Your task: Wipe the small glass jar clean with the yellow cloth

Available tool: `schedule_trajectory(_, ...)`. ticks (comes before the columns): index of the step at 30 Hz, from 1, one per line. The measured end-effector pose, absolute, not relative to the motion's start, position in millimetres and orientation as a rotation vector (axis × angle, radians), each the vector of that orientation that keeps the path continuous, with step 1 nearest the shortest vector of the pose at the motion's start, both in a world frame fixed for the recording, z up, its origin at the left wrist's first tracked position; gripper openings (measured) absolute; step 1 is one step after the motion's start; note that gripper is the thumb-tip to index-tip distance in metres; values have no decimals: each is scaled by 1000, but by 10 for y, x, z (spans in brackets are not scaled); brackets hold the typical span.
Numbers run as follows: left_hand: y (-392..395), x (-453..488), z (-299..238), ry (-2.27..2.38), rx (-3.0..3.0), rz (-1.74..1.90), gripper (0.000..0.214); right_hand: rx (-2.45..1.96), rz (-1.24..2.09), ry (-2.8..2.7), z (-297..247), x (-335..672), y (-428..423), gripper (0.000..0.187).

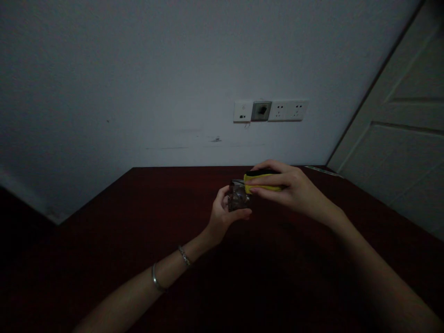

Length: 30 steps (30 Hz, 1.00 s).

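My left hand (222, 215) is wrapped round a small clear glass container (238, 196), tilted with one end toward the right; in the dim light I cannot tell whether it is a cup or a jar. From the right, my right hand (286, 182) grips a yellow and black sponge (263, 181) between thumb and fingers. The sponge's left end touches the right side of the glass near its upper edge. Both hands are held above the dark red table.
The dark red table (156, 199) reaches back to a pale wall (173, 83). A row of sockets and switch plates (286, 111) is set in that wall. At the right stands a white panelled door (405, 134). A thin flat strip (322, 171) lies along the table's back right edge.
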<state>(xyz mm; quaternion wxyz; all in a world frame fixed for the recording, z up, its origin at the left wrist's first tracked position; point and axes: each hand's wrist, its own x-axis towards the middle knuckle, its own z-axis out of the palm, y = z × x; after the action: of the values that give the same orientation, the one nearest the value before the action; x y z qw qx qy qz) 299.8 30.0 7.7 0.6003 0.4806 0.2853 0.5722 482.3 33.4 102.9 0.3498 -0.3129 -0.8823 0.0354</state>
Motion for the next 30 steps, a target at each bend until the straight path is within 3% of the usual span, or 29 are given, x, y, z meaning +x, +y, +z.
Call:
schedule_trajectory(9, 312, 2967, 115, 647, 1111, 1349, 70, -688, 191, -2389, 1068, 4824, 310, 21)
schedule_trajectory(15, 308, 2953, 138, 651, 1116, 1341, 68, -848, 81, -2174, 978, 4767, 391, 23)
schedule_trajectory(17, 315, 2942, 150, 648, 1124, 1331, 68, -876, 62, -2027, 943, 4752, 442, 33)
schedule_trajectory(19, 320, 2933, 158, 641, 1130, 1313, 68, -874, 130, -1918, 917, 4745, 478, 57)
schedule_trajectory(22, 321, 2926, 163, 636, 1123, 1298, 67, -861, 447, -1880, 884, 4729, 493, 80)
schedule_trajectory(25, 318, 2927, 162, 641, 1105, 1293, 64, -826, 705, -1854, 860, 4699, 485, 69)
schedule_trajectory(30, 327, 2934, 155, 646, 1097, 1288, 65, -819, 631, -1851, 851, 4716, 503, 59)
